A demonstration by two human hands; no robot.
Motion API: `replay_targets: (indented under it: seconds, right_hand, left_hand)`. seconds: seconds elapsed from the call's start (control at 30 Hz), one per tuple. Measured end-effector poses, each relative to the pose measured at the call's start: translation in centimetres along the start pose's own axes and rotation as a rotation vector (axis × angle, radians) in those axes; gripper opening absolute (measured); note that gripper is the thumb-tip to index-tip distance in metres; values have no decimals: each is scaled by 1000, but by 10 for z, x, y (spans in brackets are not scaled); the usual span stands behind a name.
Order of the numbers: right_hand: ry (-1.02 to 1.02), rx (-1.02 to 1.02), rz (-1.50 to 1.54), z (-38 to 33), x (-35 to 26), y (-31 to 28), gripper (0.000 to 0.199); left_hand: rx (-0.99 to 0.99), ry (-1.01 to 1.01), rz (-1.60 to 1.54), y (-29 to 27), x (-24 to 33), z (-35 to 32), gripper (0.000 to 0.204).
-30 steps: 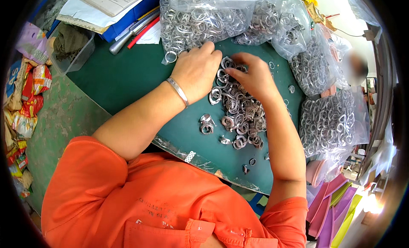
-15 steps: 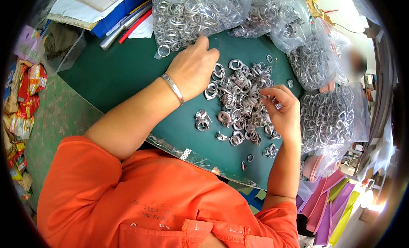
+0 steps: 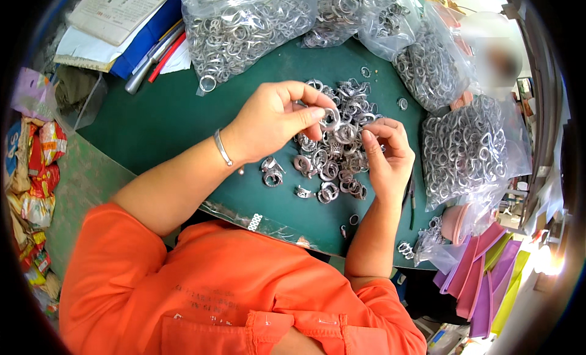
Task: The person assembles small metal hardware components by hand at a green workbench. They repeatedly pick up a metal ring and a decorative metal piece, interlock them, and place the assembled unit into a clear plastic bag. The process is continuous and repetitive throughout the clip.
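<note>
My left hand point(image 3: 268, 120), with a metal bangle on its wrist, pinches a thick silver-grey ring point(image 3: 330, 119) between thumb and fingers. My right hand point(image 3: 390, 163) is just right of it, thumb and fingers drawn together; a glint of metal shows behind them, but what they hold is not plain. Below both hands lies a heap of silver-grey rings point(image 3: 329, 170) on the dark green table point(image 3: 171, 126). A few loose rings point(image 3: 271, 178) lie left of the heap. A small plain ring point(image 3: 354, 219) rests nearer the front edge.
Clear bags of rings point(image 3: 241, 40) line the back, with another full bag point(image 3: 464, 150) at the right. A blue folder point(image 3: 137, 50), a red pen point(image 3: 166, 61) and a plastic bin point(image 3: 91, 105) are at the left. Coloured trays point(image 3: 482, 275) stand low right. Another person is at the upper right.
My left hand has moved from beside the bag to over the heap and now holds up a ring. My right hand has come closer to it. The view has shifted slightly.
</note>
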State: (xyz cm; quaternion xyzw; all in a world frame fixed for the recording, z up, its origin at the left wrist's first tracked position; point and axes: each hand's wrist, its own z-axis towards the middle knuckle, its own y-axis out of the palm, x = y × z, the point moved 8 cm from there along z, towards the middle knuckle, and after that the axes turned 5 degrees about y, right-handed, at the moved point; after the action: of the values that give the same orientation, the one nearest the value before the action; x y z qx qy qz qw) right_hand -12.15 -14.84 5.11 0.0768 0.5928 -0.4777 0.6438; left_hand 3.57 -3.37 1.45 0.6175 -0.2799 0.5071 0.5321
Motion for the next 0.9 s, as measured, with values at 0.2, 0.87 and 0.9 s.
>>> replay_targets:
  seconds: [0.2,0.87,0.9]
  right_hand:
    - [-62,-116,193,-11,-22,36,35]
    - [-291,747,-1315,46,-99,-281,19]
    - [-429,731,-1336,43,-100,-259,17]
  left_hand:
    - [-122,1,-40,17,-11,-4,20]
    - [110,535,853,0,26,1,19]
    - [88,533,1012,1,26,-1,34]
